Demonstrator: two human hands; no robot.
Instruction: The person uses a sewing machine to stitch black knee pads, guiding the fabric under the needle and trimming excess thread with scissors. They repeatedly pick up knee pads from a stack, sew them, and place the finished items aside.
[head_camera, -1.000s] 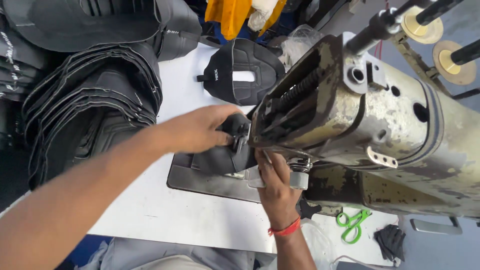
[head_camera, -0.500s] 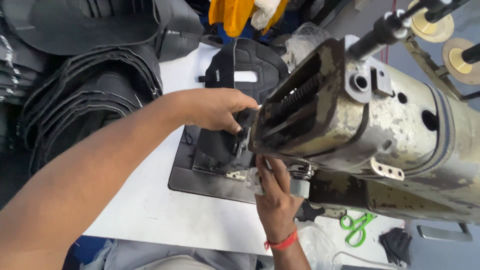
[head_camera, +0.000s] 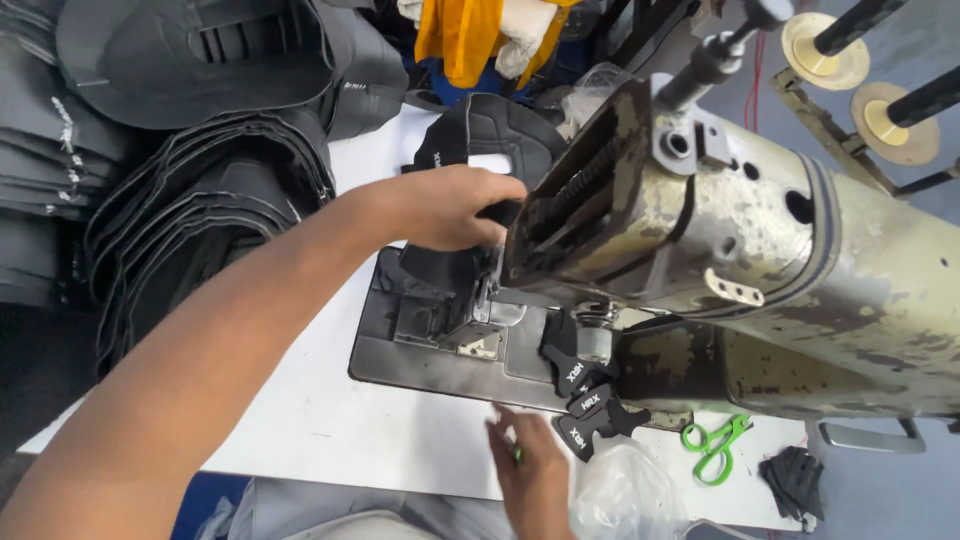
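My left hand (head_camera: 440, 210) grips a black padded piece (head_camera: 490, 130) and presses it against the needle area of the worn industrial sewing machine (head_camera: 760, 250). The piece runs from the table's back down under the machine head onto the dark bed plate (head_camera: 420, 355). My right hand (head_camera: 530, 470) hovers blurred over the white table's (head_camera: 330, 430) front edge, fingers loosely apart, with a tiny green speck beside them. Just right of it lie a few small black tabs (head_camera: 590, 405) with white print, under the machine arm.
Stacks of curved black padded pieces (head_camera: 200, 210) fill the left side. Green-handled scissors (head_camera: 715, 445), a black scrap (head_camera: 795, 480) and a clear plastic bag (head_camera: 620, 490) lie at the front right. Thread stands (head_camera: 825, 45) rise behind the machine; yellow cloth (head_camera: 465, 35) hangs at the back.
My right hand has pulled back from the bed plate under the machine head to the table's front edge. My left hand has stayed at the needle, shifting the black piece slightly.
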